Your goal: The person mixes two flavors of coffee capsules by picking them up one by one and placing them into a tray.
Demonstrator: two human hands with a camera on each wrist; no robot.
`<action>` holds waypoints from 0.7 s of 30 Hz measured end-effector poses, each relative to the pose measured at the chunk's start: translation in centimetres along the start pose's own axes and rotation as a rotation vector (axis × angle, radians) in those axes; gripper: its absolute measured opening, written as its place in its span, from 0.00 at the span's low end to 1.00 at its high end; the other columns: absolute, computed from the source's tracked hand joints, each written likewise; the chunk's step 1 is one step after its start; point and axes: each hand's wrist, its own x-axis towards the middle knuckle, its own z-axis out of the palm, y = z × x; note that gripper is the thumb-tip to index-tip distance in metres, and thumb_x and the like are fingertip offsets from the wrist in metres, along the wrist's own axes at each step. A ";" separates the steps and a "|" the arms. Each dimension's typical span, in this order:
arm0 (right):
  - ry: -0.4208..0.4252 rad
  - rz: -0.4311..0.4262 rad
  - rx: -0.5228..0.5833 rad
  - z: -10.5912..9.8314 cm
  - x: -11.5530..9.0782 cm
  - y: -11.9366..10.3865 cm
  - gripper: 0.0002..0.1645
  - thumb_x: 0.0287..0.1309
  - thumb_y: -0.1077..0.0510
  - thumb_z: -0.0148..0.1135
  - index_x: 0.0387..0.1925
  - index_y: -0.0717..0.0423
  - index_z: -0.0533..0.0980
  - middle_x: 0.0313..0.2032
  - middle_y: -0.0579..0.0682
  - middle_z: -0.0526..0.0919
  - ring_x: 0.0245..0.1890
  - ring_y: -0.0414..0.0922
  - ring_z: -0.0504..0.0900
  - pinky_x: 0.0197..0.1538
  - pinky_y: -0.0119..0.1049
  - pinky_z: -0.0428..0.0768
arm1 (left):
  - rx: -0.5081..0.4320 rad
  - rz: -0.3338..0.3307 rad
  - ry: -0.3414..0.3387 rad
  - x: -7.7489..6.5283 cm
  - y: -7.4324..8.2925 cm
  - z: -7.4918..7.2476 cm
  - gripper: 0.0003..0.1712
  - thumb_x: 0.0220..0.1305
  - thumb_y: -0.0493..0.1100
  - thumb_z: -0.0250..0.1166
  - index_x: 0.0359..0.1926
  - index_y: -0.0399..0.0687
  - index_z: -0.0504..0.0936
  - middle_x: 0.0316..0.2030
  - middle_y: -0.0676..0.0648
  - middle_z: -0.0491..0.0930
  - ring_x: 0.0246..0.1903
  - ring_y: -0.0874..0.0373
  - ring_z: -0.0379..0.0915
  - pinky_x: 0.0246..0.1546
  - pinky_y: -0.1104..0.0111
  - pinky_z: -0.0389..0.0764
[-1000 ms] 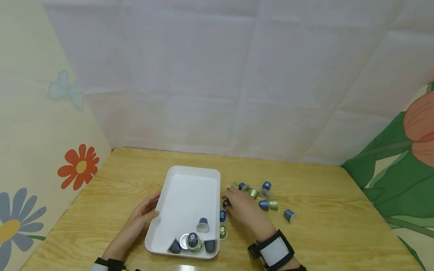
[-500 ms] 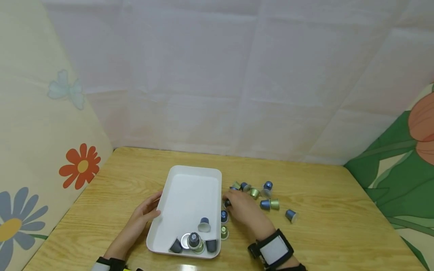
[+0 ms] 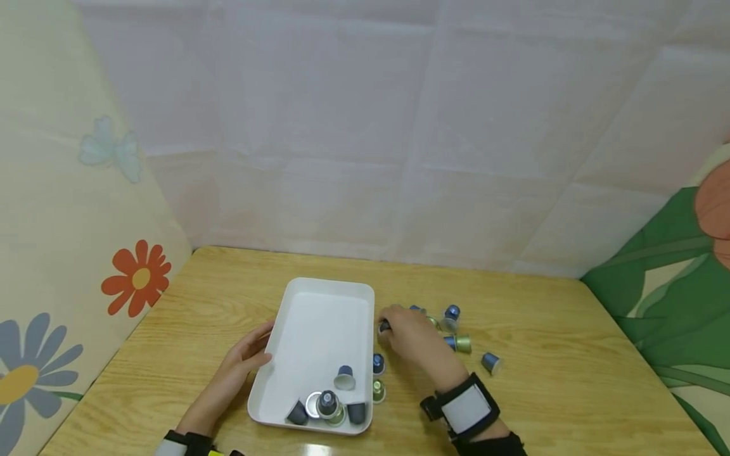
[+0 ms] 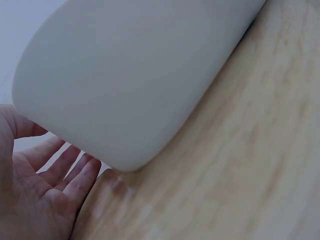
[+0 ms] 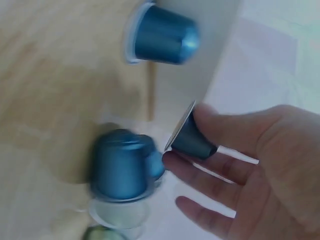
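Note:
A dark coffee capsule (image 5: 189,139) is pinched between the thumb and fingers of my right hand (image 3: 413,335), just outside the right wall of a white tray (image 3: 308,323). At the tray's left side, my left hand (image 3: 239,358) touches the rim with thumb and loosely extended fingers; in the left wrist view, the tray's edge hides the fingertips. Inside the tray's near end lie several capsules, among them a blue capsule (image 3: 345,375) and a dark capsule (image 3: 297,413). Next to the right wall stand a blue capsule (image 3: 379,363) and a green capsule (image 3: 379,391).
Several more capsules are scattered right of the tray, partly behind my right hand. Among them are a green capsule (image 3: 464,344) and, farther right, a lone blue capsule (image 3: 490,362) on its side. The wooden table (image 3: 547,329) ends at a white cloth backdrop (image 3: 399,126).
My right hand has moved slightly away from me along the tray's right side, carrying the dark capsule, and now covers some of the scattered capsules. My left hand stays at the tray.

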 end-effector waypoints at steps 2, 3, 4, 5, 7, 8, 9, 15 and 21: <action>0.004 0.012 -0.002 -0.5 0.3 -0.3 0.11 0.58 0.61 0.70 0.44 0.54 0.83 0.37 0.49 0.82 0.38 0.47 0.81 0.42 0.45 0.80 | -0.004 -0.010 0.005 0.0 0.0 0.1 0.35 0.68 0.36 0.58 0.73 0.34 0.59 0.72 0.36 0.60 0.66 0.55 0.61 0.55 0.77 0.68; 0.004 0.014 -0.002 -0.7 0.5 -0.4 0.11 0.58 0.61 0.70 0.44 0.55 0.82 0.37 0.49 0.81 0.37 0.47 0.80 0.42 0.44 0.80 | -0.004 -0.013 0.005 0.0 0.0 0.1 0.35 0.69 0.36 0.58 0.73 0.35 0.58 0.72 0.36 0.59 0.67 0.51 0.59 0.55 0.77 0.68; 0.001 0.015 0.000 -1.0 0.6 -0.6 0.12 0.58 0.60 0.70 0.44 0.56 0.82 0.36 0.49 0.81 0.36 0.46 0.80 0.41 0.43 0.80 | -0.005 -0.014 0.004 0.0 0.0 0.1 0.35 0.69 0.36 0.58 0.74 0.35 0.58 0.72 0.36 0.59 0.68 0.48 0.58 0.55 0.77 0.68; 0.000 0.013 0.005 -1.2 0.8 -0.8 0.12 0.59 0.60 0.70 0.45 0.56 0.82 0.37 0.49 0.81 0.37 0.46 0.80 0.41 0.42 0.80 | -0.009 -0.018 0.004 0.0 0.0 0.2 0.35 0.69 0.36 0.58 0.74 0.35 0.58 0.72 0.36 0.59 0.69 0.45 0.56 0.54 0.77 0.68; -0.005 0.006 0.012 -1.5 1.2 -1.1 0.12 0.59 0.60 0.69 0.46 0.57 0.82 0.37 0.49 0.81 0.37 0.46 0.80 0.41 0.41 0.80 | -0.009 -0.020 0.005 0.0 0.0 0.2 0.35 0.68 0.36 0.58 0.74 0.35 0.58 0.72 0.36 0.59 0.69 0.44 0.56 0.54 0.77 0.68; -0.003 0.001 0.016 -1.6 1.4 -1.2 0.13 0.59 0.60 0.69 0.46 0.57 0.82 0.38 0.49 0.82 0.38 0.46 0.81 0.42 0.41 0.80 | -0.007 -0.022 0.007 0.0 0.0 0.2 0.35 0.68 0.36 0.58 0.74 0.35 0.58 0.72 0.36 0.59 0.68 0.47 0.58 0.54 0.77 0.68; -0.004 -0.004 0.015 -1.7 1.6 -1.3 0.13 0.60 0.60 0.69 0.46 0.57 0.82 0.39 0.50 0.82 0.39 0.46 0.81 0.43 0.41 0.80 | -0.007 -0.023 0.009 0.0 0.0 0.2 0.35 0.68 0.36 0.58 0.74 0.35 0.58 0.72 0.36 0.60 0.67 0.51 0.60 0.54 0.77 0.68; -0.043 -0.037 0.019 -2.2 2.6 -2.6 0.13 0.62 0.59 0.67 0.48 0.55 0.82 0.41 0.49 0.83 0.41 0.46 0.82 0.44 0.40 0.80 | -0.008 -0.023 0.012 -0.2 -0.1 0.2 0.35 0.68 0.36 0.59 0.74 0.36 0.59 0.71 0.36 0.60 0.63 0.61 0.63 0.54 0.76 0.69; -0.083 -0.064 -0.013 -1.9 4.0 -3.6 0.13 0.60 0.60 0.69 0.47 0.55 0.82 0.42 0.50 0.85 0.41 0.46 0.83 0.44 0.39 0.81 | -0.004 -0.018 -0.004 0.0 0.1 0.1 0.35 0.69 0.37 0.58 0.74 0.35 0.58 0.72 0.35 0.58 0.70 0.41 0.54 0.54 0.77 0.68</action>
